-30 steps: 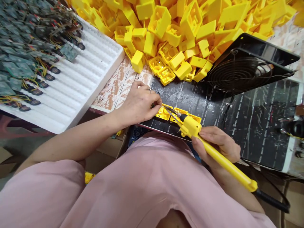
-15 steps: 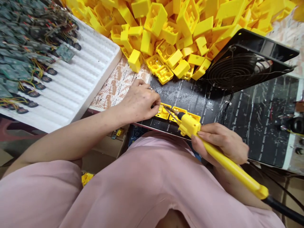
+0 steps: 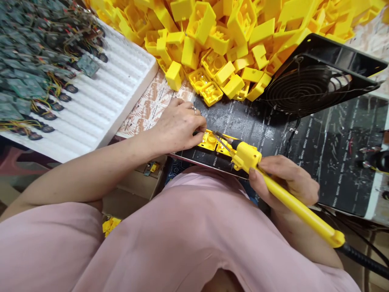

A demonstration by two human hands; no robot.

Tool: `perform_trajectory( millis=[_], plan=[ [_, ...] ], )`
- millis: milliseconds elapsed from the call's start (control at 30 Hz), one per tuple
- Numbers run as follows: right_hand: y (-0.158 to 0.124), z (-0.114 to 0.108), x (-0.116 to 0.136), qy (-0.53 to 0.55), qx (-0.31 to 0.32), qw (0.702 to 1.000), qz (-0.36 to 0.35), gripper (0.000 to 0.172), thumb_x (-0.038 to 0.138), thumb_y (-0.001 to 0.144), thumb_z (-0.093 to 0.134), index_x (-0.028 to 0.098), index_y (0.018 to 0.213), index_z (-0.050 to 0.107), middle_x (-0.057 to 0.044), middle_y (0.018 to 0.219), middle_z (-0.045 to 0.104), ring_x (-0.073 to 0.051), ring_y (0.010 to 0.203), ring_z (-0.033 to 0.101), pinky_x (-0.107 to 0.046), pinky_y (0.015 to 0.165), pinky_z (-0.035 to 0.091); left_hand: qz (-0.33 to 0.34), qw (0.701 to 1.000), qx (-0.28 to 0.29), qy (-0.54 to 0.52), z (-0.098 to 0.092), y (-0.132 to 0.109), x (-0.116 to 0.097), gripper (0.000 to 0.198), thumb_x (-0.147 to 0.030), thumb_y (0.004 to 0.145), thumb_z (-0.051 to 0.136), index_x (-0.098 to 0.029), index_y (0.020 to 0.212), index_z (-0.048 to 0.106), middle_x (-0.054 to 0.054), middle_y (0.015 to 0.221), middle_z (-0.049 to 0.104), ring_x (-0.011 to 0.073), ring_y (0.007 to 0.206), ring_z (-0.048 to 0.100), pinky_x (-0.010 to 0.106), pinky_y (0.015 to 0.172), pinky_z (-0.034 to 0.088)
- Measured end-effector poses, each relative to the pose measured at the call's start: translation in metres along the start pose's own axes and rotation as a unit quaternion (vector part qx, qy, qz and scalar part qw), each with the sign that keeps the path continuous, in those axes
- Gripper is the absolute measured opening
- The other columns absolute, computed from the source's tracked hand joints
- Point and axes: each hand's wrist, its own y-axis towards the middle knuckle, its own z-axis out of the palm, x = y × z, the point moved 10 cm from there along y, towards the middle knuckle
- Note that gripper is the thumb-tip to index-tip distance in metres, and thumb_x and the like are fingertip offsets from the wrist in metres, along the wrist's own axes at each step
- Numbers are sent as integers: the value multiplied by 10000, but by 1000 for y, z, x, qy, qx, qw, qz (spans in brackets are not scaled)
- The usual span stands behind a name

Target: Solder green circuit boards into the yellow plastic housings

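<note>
My right hand point(image 3: 288, 178) is closed round the handle of a yellow soldering iron point(image 3: 282, 198), which has a thin metal guide beside its tip. The tip reaches over the joint between small yellow plastic casings standing in a row on the black mat. My left hand point(image 3: 185, 125), with a ring on one finger, has its fingers curled and pinched at the left end of the row, on the nearest yellow casing point(image 3: 209, 140). Its fingertips are partly hidden. Another yellow casing point(image 3: 223, 149) lies partly under the iron.
A heap of yellow casings point(image 3: 234, 86) covers the back of the bench. A black fan point(image 3: 304, 89) leans at the right on the black mat point(image 3: 340, 162). At left, a white foam tray point(image 3: 121, 85) carries many wired circuit boards point(image 3: 27, 87). A black cable trails from the iron.
The iron and my right hand have shifted slightly right, with the tip now a little further from my left fingers. My left hand stays at the casing. The whole view has moved slightly.
</note>
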Motion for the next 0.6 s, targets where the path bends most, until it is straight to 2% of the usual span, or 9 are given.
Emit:
perform_trajectory(
  millis=[67,133,200,267,400,500,600],
  plan=[
    [-8,-6,-6,-15,-25,999,16,435,210,922,888,253,1333,750,-8,936,839,-175,636,769,-264,525,634,-12,997,-28,-64,-9,-9,10,315,-410,969,594,-229,1132,792,80,1109,819,314,1129,741,481,1093,537],
    [-15,-11,-11,-35,-35,998,31,575,249,923,901,277,1465,711,-31,1056,861,-176,653,781,-265,538,642,-50,986,-84,-134,-20,-25,30,384,-457,1033,557,-215,1259,751,101,1248,809,286,1152,748,429,1067,567],
    [-21,-14,-14,-45,-38,997,42,601,269,930,903,286,1497,703,-43,1092,866,-177,659,787,-253,517,624,-103,970,-128,-179,-24,-42,50,397,-461,1091,474,-202,1217,746,112,1233,817,262,1129,761,399,1030,591],
    [-24,-17,-19,-50,-40,996,58,568,271,941,892,292,1481,718,-34,1052,865,-181,672,792,-248,500,603,-133,963,-132,-191,-15,-52,61,407,-460,1101,443,-199,1115,755,109,1132,832,257,1073,773,401,1002,606],
    [-22,-17,-20,-49,-38,997,54,490,263,963,867,308,1435,744,0,996,850,-177,688,787,-272,558,620,-149,963,-120,-188,10,-54,59,300,-427,988,604,-186,1044,774,97,1038,831,253,965,777,398,914,620],
    [-20,-15,-18,-35,-27,998,44,480,256,958,874,313,1418,750,12,980,843,-151,645,752,-252,523,574,-147,954,-134,-225,14,-51,50,261,-381,986,622,-192,1024,798,76,983,838,223,866,761,381,843,608],
    [-21,-16,-21,-36,-24,997,60,440,262,959,865,310,1385,766,14,949,838,-154,640,748,-254,517,574,-89,969,-144,-178,2,-48,29,273,-357,1058,596,-245,998,837,56,963,854,250,951,762,507,1057,552]
  ],
)
